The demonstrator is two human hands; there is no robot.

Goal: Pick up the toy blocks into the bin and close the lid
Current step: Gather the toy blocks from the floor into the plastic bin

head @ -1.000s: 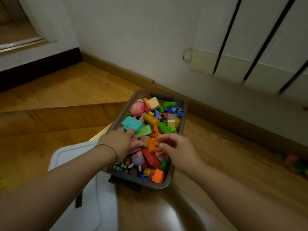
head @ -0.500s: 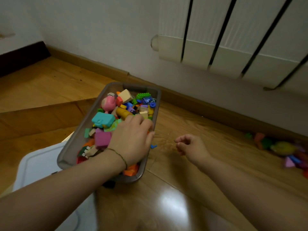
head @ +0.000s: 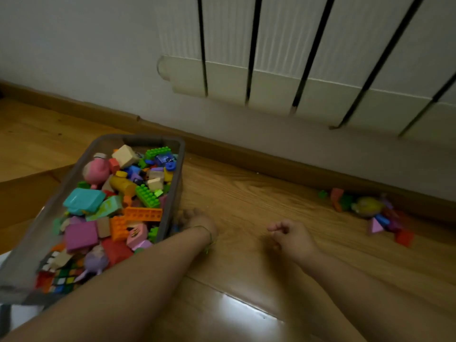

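A grey plastic bin [head: 176, 144] stands on the wooden floor at the left, heaped with coloured toy blocks [head: 145, 193] and small figures. My left hand [head: 196, 220] is down on the floor right beside the bin's right wall; it is blurred and its fingers are hidden. A small blue piece [head: 175, 228] shows between that hand and the bin. My right hand [head: 292, 236] hovers over bare floor further right, fingers loosely curled, holding nothing. A loose pile of toy blocks [head: 370, 211] lies by the baseboard at the right.
A white lid [head: 17, 315] peeks out under the bin's near left corner. A white radiator [head: 283, 70] hangs on the wall above the brown baseboard [head: 246, 156]. A step in the floor [head: 27, 178] runs behind the bin at the left.
My left hand has come off the blocks in the bin and dropped to the floor beside its right wall. My right hand stays low over the floor. The view has swung right.
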